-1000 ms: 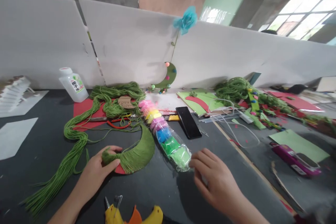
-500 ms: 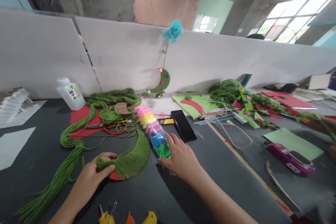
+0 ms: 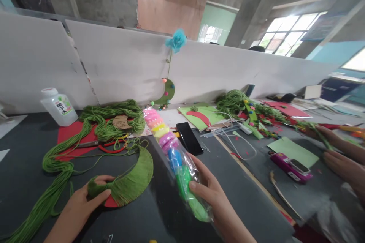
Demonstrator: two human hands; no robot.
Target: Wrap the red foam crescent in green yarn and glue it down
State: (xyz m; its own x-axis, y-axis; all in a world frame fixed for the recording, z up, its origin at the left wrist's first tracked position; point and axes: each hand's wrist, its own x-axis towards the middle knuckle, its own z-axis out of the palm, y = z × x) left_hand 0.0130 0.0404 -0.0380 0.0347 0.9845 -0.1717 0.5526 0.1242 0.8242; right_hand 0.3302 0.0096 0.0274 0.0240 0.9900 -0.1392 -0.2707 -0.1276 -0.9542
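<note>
Green yarn (image 3: pixel 57 165) lies loose at left. The pack (image 3: pixel 184 178), near centre, is gripped by the right hand (image 3: pixel 209 188). The crescent (image 3: pixel 131 184), near left, is pinched at its left end by the left hand (image 3: pixel 81 199); strands cover most, leaving a red patch (image 3: pixel 110 202) bare.

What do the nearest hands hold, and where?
Left hand: the green yarn-covered crescent, by one tip. Right hand: the long clear plastic bag, near its green end.
</note>
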